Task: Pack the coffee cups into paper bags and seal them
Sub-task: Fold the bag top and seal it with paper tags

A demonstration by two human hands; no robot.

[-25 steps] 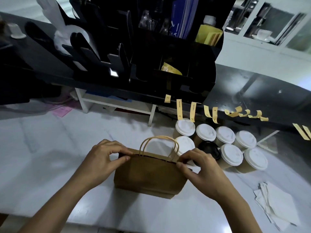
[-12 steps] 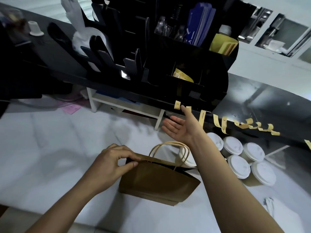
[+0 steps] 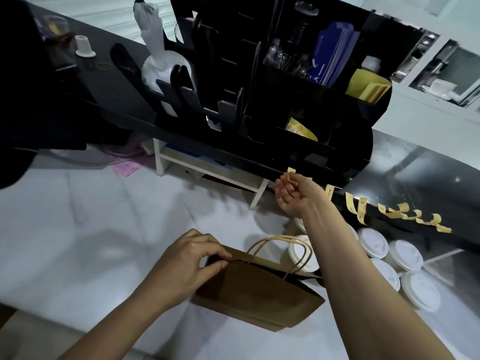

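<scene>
A brown paper bag (image 3: 255,294) with twisted paper handles stands on the white marble counter (image 3: 78,229). My left hand (image 3: 187,263) pinches the bag's top edge at its left corner. My right hand (image 3: 293,196) is raised at the black shelf edge, fingers closed on a yellow sticker strip (image 3: 292,176) hanging there. More yellow strips (image 3: 361,209) hang along that edge to the right. Several white-lidded coffee cups (image 3: 405,255) stand behind and to the right of the bag, partly hidden by my right forearm.
A black organiser (image 3: 298,105) with slots, blue packets and yellow sleeves sits on the raised black ledge. A white rack (image 3: 207,167) stands under the ledge. A pink paper slip (image 3: 127,167) lies at the back left of the counter.
My right hand left the bag's right top corner, rose to the shelf edge and closed on a yellow strip. My left hand stayed on the bag. The view tilted upward.
</scene>
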